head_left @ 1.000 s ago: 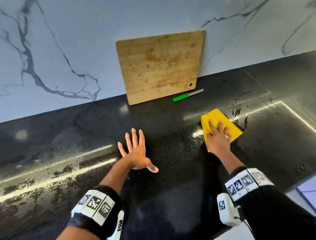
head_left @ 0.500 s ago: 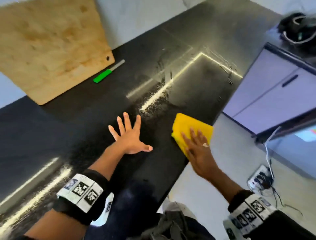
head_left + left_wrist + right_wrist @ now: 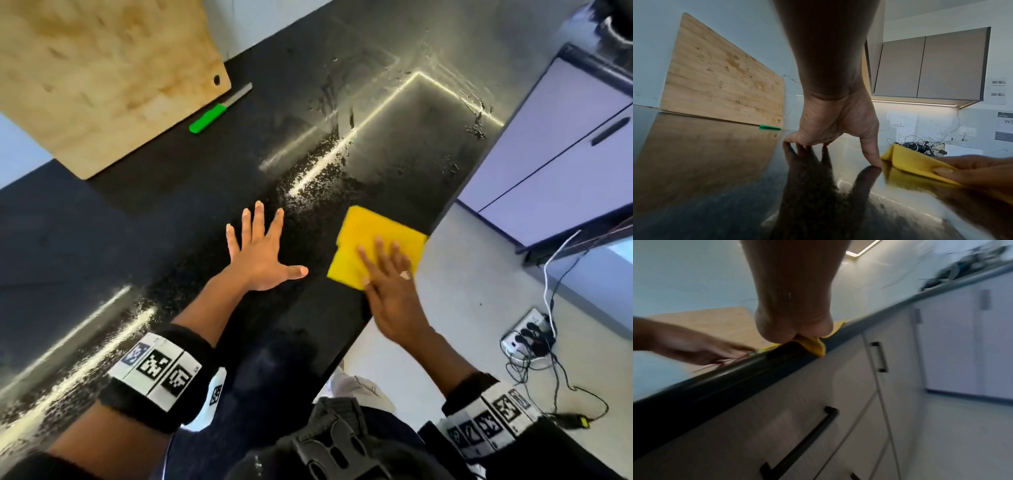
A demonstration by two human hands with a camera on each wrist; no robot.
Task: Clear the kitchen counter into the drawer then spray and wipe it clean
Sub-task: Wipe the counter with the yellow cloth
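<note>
A folded yellow cloth [image 3: 370, 236] lies flat at the front edge of the black counter [image 3: 171, 212], one corner hanging over the edge [image 3: 816, 345]. My right hand [image 3: 387, 270] presses on it with straight fingers. My left hand [image 3: 260, 250] lies flat on the counter just left of the cloth, fingers spread, thumb tip [image 3: 875, 162] close to the cloth [image 3: 908, 164]. Wet streaks [image 3: 329, 161] shine on the counter beyond the cloth.
A wooden cutting board [image 3: 102, 78] leans on the back wall, with a green-handled knife [image 3: 219, 109] lying beside it. Drawers with black handles [image 3: 801, 444] sit under the counter. Cables and a power strip [image 3: 527, 339] lie on the floor at right.
My right hand has dragged the yellow cloth from the counter's middle back to its front edge. My left hand has stayed flat on the counter. My head has turned right.
</note>
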